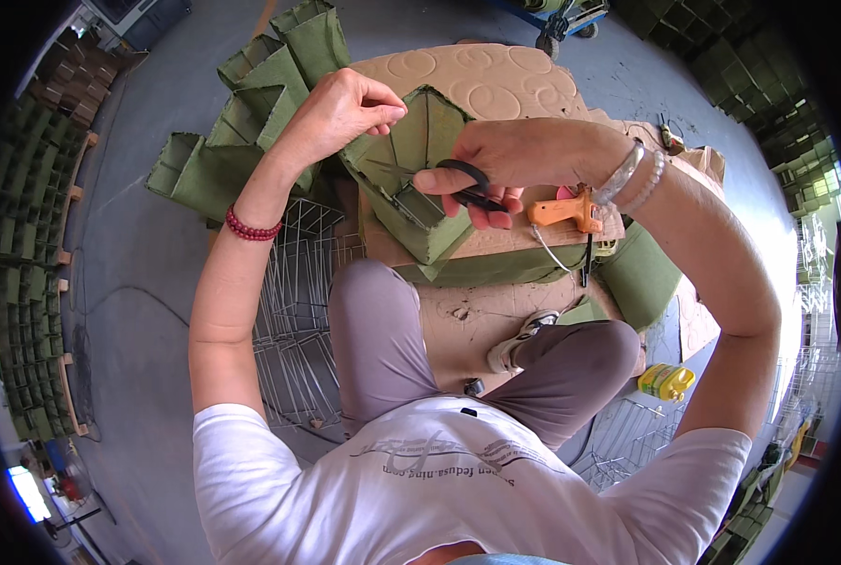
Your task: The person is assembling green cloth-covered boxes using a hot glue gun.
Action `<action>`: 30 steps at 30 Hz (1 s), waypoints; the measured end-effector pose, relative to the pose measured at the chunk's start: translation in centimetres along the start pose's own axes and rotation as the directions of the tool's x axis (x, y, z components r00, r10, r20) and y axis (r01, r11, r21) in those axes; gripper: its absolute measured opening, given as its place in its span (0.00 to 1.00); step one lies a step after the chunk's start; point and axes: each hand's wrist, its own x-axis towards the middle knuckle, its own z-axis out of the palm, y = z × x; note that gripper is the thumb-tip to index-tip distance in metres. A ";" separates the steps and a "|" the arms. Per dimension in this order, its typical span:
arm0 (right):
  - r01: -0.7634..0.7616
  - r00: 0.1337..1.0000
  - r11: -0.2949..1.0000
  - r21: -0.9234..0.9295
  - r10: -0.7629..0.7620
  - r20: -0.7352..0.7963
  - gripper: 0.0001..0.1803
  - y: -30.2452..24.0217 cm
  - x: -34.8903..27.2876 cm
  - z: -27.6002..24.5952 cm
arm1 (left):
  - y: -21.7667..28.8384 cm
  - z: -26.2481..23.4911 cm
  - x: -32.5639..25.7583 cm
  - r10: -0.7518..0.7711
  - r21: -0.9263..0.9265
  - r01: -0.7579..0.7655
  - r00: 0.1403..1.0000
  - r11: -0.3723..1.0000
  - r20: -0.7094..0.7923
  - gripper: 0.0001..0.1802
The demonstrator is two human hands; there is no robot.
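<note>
A green felt box with a dark wire frame inside stands on the cardboard-covered work surface before me. Over its far left rim, my left hand is closed in a pinch; whatever sits between the fingertips is too small to make out. My right hand grips a pair of scissors by the black handles. Their blades point left across the box's opening. An orange glue gun with a white cord lies just right of that hand.
Several similar green felt boxes stand at the far left. Bare wire frames are stacked beside my left knee. Embossed cardboard covers the far part of the surface. A yellow container stands on the floor at right.
</note>
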 end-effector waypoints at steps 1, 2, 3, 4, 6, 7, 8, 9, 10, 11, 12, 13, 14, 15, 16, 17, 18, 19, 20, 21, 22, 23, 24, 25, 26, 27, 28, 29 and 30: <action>0.005 1.000 1.000 0.012 -0.005 0.004 0.36 -0.1 0.5 0.0 | -0.1 0.2 0.3 -0.011 0.015 0.011 1.000 1.000 0.026 0.11; 0.010 1.000 1.000 0.015 -0.010 0.004 0.36 -0.2 0.9 0.2 | -0.3 0.4 0.5 -0.014 0.020 0.013 0.999 1.000 0.029 0.11; 0.035 0.999 0.996 0.079 -0.036 0.012 0.34 -0.4 1.2 0.4 | -0.5 0.6 0.7 -0.015 0.000 0.015 0.998 1.000 0.054 0.10; 0.055 0.998 0.988 0.145 -0.058 0.015 0.32 -0.5 1.4 0.6 | -0.6 0.8 1.0 -0.012 -0.024 0.014 0.996 1.000 0.083 0.10; 0.048 0.999 0.980 0.196 -0.050 0.007 0.32 -0.8 1.7 0.8 | -0.3 1.3 1.3 0.005 -0.007 -0.004 0.996 1.000 0.085 0.10; 0.042 0.999 0.970 0.240 -0.045 0.008 0.31 -0.9 1.9 0.9 | -0.2 1.4 1.2 0.014 0.011 -0.015 0.997 1.000 0.077 0.10; 0.043 0.999 0.969 0.242 -0.047 0.011 0.31 -0.9 2.1 1.0 | -0.1 1.5 1.2 0.011 0.012 -0.012 0.997 1.000 0.078 0.10; 0.042 0.998 0.954 0.296 -0.052 0.029 0.30 -0.9 2.4 1.0 | 0.0 1.5 1.2 0.009 0.037 -0.012 0.996 0.999 0.090 0.10; 0.038 0.997 0.937 0.349 -0.057 0.044 0.29 -0.9 2.5 1.0 | 0.0 1.5 1.3 0.009 0.060 -0.015 0.995 0.998 0.102 0.10; 0.037 0.997 0.936 0.350 -0.056 0.044 0.29 -0.8 2.7 1.0 | -0.2 1.5 1.3 0.009 0.059 -0.015 0.995 0.998 0.104 0.10; 0.045 0.998 0.928 0.371 -0.057 0.021 0.28 -0.6 3.0 1.0 | -0.4 1.5 1.4 0.017 0.052 -0.023 0.993 0.998 0.113 0.10; 0.052 0.998 0.919 0.392 -0.057 0.000 0.26 -0.3 3.3 1.1 | -0.6 1.5 1.4 0.024 0.044 -0.029 0.992 0.999 0.123 0.10; 0.051 0.998 0.918 0.393 -0.056 0.000 0.26 -0.2 3.4 1.0 | -0.6 1.6 1.4 0.023 0.043 -0.028 0.992 0.999 0.124 0.10; 0.054 0.998 0.919 0.390 -0.064 0.014 0.26 0.0 3.5 0.8 | -0.7 1.6 1.4 0.007 0.042 -0.012 0.993 0.999 0.117 0.10; 0.056 0.997 0.921 0.385 -0.071 0.027 0.25 0.1 3.5 0.7 | -0.7 1.7 1.4 -0.008 0.041 0.004 0.994 0.999 0.108 0.10; 0.054 0.997 0.921 0.385 -0.070 0.027 0.25 0.1 3.6 0.7 | -0.6 1.6 1.4 -0.008 0.039 0.003 0.994 0.999 0.109 0.10; 0.049 0.998 0.918 0.394 -0.064 0.026 0.25 0.0 3.7 0.7 | -0.5 1.6 1.4 -0.017 0.039 0.013 0.994 0.999 0.111 0.10; 0.044 0.998 0.915 0.402 -0.059 0.026 0.25 -0.1 3.8 0.8 | -0.4 1.6 1.4 -0.027 0.038 0.022 0.993 0.999 0.114 0.10; 0.044 0.998 0.914 0.403 -0.059 0.025 0.25 -0.2 3.9 0.8 | -0.4 1.6 1.4 -0.026 0.038 0.021 0.993 0.999 0.115 0.10; 0.037 0.998 0.922 0.387 -0.053 0.033 0.25 -0.4 4.0 0.8 | -0.4 1.7 1.4 -0.012 0.048 0.007 0.993 0.999 0.120 0.10; 0.030 0.998 0.928 0.371 -0.048 0.040 0.25 -0.5 4.1 0.8 | -0.5 1.7 1.4 0.001 0.058 -0.008 0.992 0.998 0.126 0.10; 0.030 0.998 0.927 0.373 -0.047 0.038 0.25 -0.7 4.2 0.9 | -0.3 1.7 1.4 0.003 0.058 -0.010 0.992 0.998 0.129 0.10; 0.010 0.999 0.934 0.358 -0.023 0.032 0.25 -0.9 4.3 1.0 | 0.0 1.6 1.4 0.004 0.097 -0.019 0.989 0.995 0.148 0.10; -0.009 1.000 0.940 0.341 -0.001 0.030 0.25 -1.0 4.5 1.1 | 0.1 1.5 1.3 0.001 0.137 -0.024 0.987 0.990 0.163 0.09; -0.008 1.000 0.940 0.341 -0.003 0.031 0.25 -1.2 4.6 1.2 | -0.3 1.5 1.2 -0.001 0.139 -0.022 0.987 0.990 0.163 0.09; 0.002 1.000 0.945 0.328 -0.007 0.016 0.26 -1.3 4.7 1.3 | -1.0 1.6 1.2 0.016 0.103 -0.032 0.988 0.994 0.152 0.09; 0.008 1.000 0.949 0.315 -0.007 -0.005 0.26 -1.3 4.6 1.3 | -1.0 1.7 1.3 0.037 0.063 -0.047 0.989 0.997 0.143 0.09; 0.007 1.000 0.949 0.316 -0.005 -0.008 0.26 -1.3 4.4 1.4 | -0.8 1.8 1.3 0.041 0.062 -0.050 0.989 0.997 0.145 0.09; -0.005 0.999 0.964 0.267 0.018 -0.044 0.27 -1.2 4.2 1.5 | -0.6 1.9 1.2 0.041 0.046 -0.047 0.992 0.998 0.116 0.09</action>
